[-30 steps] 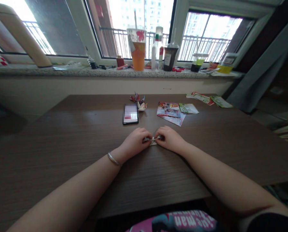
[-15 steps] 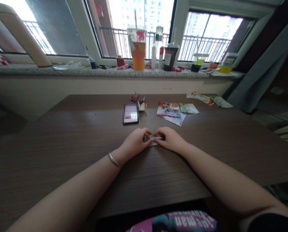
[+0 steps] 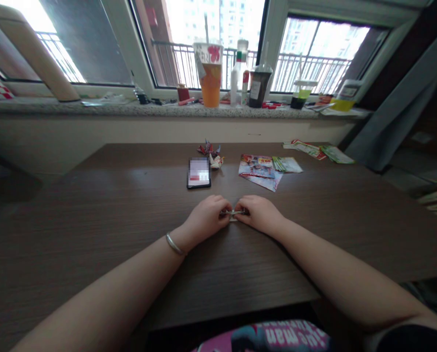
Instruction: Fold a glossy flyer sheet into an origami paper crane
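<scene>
A small pale piece of folded paper is held low over the brown table, between both hands. My left hand, with a silver bangle at the wrist, pinches its left side. From the other side my right hand pinches its right side. The fingertips almost meet, and they hide much of the paper. Beyond the left hand lies a phone with a blurred screen. Folded paper figures, one whitish and others red and blue, sit just behind the phone.
Printed leaflets lie behind my right hand, with more paper slips at the far right edge. Along the windowsill stand a cup of orange drink, a dark cup, bottles and pens.
The fingers of both hands have closed in around the paper, and its upper part now shows as a thin edge between them. Less of its lower part is visible. The phone and leaflets stay put.
</scene>
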